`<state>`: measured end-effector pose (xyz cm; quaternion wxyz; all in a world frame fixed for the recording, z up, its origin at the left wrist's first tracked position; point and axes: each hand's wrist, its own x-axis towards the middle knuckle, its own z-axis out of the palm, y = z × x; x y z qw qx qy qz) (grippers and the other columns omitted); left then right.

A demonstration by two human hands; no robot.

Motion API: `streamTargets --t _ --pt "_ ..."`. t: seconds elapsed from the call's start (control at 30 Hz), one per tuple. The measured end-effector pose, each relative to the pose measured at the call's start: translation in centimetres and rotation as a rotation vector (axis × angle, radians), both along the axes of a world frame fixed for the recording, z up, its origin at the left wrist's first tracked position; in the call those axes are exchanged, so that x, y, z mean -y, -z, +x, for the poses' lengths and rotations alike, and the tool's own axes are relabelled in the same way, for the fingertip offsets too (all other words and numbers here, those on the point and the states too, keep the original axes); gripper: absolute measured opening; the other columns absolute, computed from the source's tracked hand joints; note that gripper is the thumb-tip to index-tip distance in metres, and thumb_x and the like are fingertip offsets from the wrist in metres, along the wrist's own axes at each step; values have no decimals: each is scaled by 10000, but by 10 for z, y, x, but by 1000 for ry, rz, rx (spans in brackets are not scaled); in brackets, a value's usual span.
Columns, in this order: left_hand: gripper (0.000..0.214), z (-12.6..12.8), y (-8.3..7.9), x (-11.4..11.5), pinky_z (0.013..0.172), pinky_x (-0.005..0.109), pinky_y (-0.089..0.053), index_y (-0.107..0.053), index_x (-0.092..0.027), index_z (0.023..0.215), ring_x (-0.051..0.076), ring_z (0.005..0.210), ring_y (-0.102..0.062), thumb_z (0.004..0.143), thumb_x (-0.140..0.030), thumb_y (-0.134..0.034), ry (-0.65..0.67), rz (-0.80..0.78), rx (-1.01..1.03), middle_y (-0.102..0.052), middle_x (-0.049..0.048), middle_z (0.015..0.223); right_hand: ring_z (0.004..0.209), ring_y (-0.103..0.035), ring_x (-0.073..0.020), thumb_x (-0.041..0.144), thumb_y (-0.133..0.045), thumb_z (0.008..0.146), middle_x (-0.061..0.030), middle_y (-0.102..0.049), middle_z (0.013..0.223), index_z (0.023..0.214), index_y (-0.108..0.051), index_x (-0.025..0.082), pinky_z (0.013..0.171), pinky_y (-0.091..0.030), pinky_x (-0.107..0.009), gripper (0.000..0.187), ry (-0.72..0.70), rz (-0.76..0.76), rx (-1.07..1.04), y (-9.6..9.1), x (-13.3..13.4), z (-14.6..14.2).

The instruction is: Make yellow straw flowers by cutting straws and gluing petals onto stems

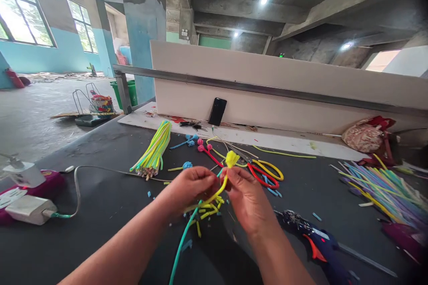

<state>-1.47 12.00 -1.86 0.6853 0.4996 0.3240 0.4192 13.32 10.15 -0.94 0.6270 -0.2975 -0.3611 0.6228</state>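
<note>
My left hand [191, 185] and my right hand [243, 197] meet above the dark table [100, 213], both pinched on a yellow pipe cleaner [217, 192] whose tip is curled into a yellow bud [231, 158]. A teal pipe cleaner [182, 242] runs alongside it and hangs down toward me from my hands. Short yellow cut pieces [209, 210] lie on the table just under my hands.
A bundle of yellow-green pipe cleaners [154, 150] lies left of centre, red and yellow scissors [264, 173] beyond my hands, finished blue and pink buds [195, 142] near them. A blue glue gun [317, 242] lies right, coloured pipe cleaners [384, 187] far right, a power strip [26, 207] left, a phone [217, 111] against the white wall.
</note>
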Motion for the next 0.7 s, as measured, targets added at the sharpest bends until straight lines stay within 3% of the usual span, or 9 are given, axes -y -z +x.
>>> streamTargets --t 0.1,0.17,0.27,0.43,0.57,0.7 --pt "148 -15 -7 -10 495 194 -363 -606 -148 720 79 511 -455 673 -285 -638 -341 285 -301 -545 -29 598 583 -615 -122 257 -723 699 -5 -674 626 678 -656 162 569 -494 -238 118 -27 -19 28 -14 1 16" --pt "107 -21 -10 -12 521 199 -350 -611 -158 685 94 552 -459 693 -264 -601 -372 411 -441 -542 -30 600 507 -571 -110 276 -686 741 14 -627 561 708 -639 168 520 -465 -239 122 -83 -39 91 -23 4 26" --pt "116 -19 -10 -9 541 216 -342 -619 -172 645 117 577 -480 722 -222 -548 -248 559 -652 -554 -19 592 424 -471 -69 278 -673 754 42 -554 516 685 -605 164 460 -402 -209 150 -128 -91 207 -25 12 35" --pt "213 -5 4 -5 730 282 -390 -674 -185 767 188 772 -556 747 -128 -470 -94 858 -921 -640 61 782 369 -322 -28 258 -670 747 59 -477 489 679 -583 143 368 -232 -164 160 -177 -229 204 -4 17 37" --pt "210 0 17 -7 796 306 -391 -677 -183 760 208 825 -550 723 -106 -485 -18 887 -960 -619 80 810 375 -260 -14 257 -658 757 70 -448 497 696 -582 137 360 -157 -154 154 -213 -239 157 7 15 34" --pt "179 2 24 -7 768 282 -396 -625 -182 657 190 793 -539 682 -69 -488 13 855 -961 -585 59 765 384 -256 -12 287 -668 753 68 -461 516 706 -582 145 354 -138 -148 172 -222 -220 128 4 16 35"
